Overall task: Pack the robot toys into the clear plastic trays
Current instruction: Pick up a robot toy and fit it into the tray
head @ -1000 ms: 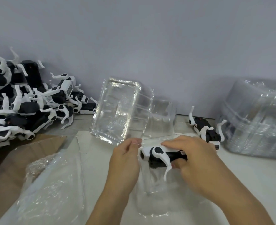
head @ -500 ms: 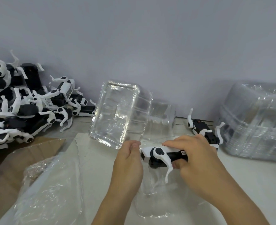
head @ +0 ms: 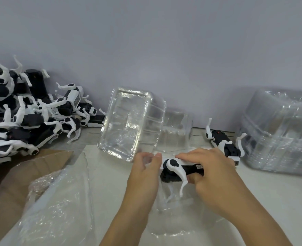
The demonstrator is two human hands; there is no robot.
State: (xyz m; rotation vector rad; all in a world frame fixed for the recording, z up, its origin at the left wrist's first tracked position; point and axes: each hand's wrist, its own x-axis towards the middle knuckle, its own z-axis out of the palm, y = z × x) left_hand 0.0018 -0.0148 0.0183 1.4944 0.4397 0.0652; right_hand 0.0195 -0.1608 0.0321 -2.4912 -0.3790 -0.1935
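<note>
A black and white robot toy lies across the top of a clear plastic tray in front of me. My right hand grips the toy's body, fingers over its top and thumb under it. My left hand pinches the tray's left rim beside the toy's head. Another clear tray leans tilted just behind my hands. One more robot toy lies on the table at the right.
A pile of several robot toys fills the left. A tall stack of clear trays stands at the right. A plastic bag and brown cardboard lie at the front left. The grey wall is close behind.
Both hands with the toy have sunk slightly toward the tray. My left hand's grip has shifted a little on the rim.
</note>
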